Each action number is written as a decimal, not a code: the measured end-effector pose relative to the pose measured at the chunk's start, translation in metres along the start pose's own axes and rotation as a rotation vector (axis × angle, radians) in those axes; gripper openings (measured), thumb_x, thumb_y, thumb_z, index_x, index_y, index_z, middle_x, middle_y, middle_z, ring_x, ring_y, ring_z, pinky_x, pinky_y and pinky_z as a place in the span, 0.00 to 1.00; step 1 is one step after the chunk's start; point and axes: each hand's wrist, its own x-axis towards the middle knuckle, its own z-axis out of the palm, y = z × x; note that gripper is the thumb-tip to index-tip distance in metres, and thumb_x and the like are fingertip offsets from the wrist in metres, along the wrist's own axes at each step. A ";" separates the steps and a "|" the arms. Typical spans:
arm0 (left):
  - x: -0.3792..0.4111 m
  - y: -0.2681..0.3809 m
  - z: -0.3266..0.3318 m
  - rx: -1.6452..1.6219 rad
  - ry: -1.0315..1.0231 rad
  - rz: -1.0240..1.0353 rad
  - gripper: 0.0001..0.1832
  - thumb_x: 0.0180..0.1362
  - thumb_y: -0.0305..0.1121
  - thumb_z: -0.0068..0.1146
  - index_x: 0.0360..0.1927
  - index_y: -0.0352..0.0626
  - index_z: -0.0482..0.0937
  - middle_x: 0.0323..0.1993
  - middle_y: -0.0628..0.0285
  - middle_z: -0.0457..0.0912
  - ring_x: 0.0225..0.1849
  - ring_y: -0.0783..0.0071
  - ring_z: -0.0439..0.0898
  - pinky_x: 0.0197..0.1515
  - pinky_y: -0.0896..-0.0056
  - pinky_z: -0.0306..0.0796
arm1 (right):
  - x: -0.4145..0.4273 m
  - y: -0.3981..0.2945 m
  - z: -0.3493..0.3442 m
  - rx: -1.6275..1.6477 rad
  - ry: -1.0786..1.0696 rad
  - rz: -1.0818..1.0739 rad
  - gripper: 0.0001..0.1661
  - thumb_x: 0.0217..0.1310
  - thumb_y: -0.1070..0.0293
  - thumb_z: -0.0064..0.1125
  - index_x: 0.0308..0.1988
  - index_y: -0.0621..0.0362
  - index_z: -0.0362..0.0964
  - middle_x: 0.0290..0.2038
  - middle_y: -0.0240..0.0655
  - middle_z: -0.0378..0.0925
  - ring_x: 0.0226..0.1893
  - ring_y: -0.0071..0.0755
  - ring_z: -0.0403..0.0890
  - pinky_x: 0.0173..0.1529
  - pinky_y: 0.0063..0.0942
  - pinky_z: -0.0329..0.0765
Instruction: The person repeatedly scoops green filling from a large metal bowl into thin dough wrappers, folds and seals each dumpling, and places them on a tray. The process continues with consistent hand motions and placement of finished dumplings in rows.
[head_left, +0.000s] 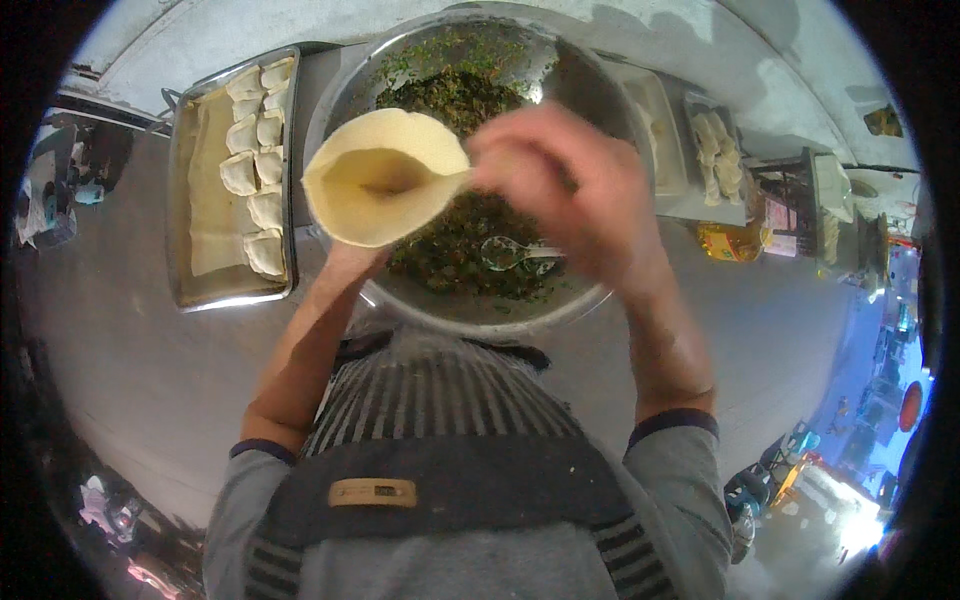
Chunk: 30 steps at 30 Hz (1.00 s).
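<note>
A round sheet of pale yellow dough (386, 176), cupped with its rim raised, lies in my left hand (360, 251) over the left part of a large metal bowl. The dough hides most of that hand. Blurred, my right hand (559, 172) has its fingers at the dough's right edge, which is drawn to a point. Below both hands, the bowl (525, 324) holds chopped green filling (457, 262). A clear plastic spoon (504, 253) rests on the filling, its handle towards my right wrist.
At the left, a metal tray (180, 259) holds several folded dumplings (240, 174) along its right side. Beyond the bowl at the right stand a pale tray (660, 135) and a clear container (718, 161) of dumplings. A bottle of yellow oil (731, 240) lies near them. A wall borders the far side.
</note>
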 end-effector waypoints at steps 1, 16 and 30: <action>0.001 0.006 -0.004 0.137 -0.017 0.049 0.28 0.44 0.32 0.64 0.49 0.39 0.66 0.42 0.58 0.74 0.41 0.66 0.76 0.44 0.64 0.71 | -0.009 0.037 -0.002 0.024 0.136 0.118 0.09 0.54 0.62 0.48 0.29 0.56 0.69 0.25 0.39 0.74 0.24 0.45 0.76 0.28 0.33 0.72; -0.020 0.066 -0.057 0.261 0.112 0.079 0.28 0.40 0.38 0.68 0.44 0.40 0.69 0.37 0.64 0.74 0.35 0.73 0.75 0.40 0.70 0.72 | -0.138 0.225 0.050 -0.445 -0.496 0.573 0.09 0.54 0.60 0.48 0.31 0.53 0.68 0.24 0.41 0.74 0.29 0.48 0.76 0.33 0.42 0.71; -0.019 0.108 -0.084 0.048 0.245 -0.047 0.24 0.41 0.36 0.67 0.41 0.43 0.70 0.34 0.65 0.72 0.35 0.77 0.73 0.37 0.74 0.72 | -0.009 0.305 0.166 -0.575 -0.476 0.263 0.06 0.49 0.65 0.52 0.26 0.55 0.71 0.21 0.40 0.72 0.26 0.44 0.76 0.28 0.38 0.72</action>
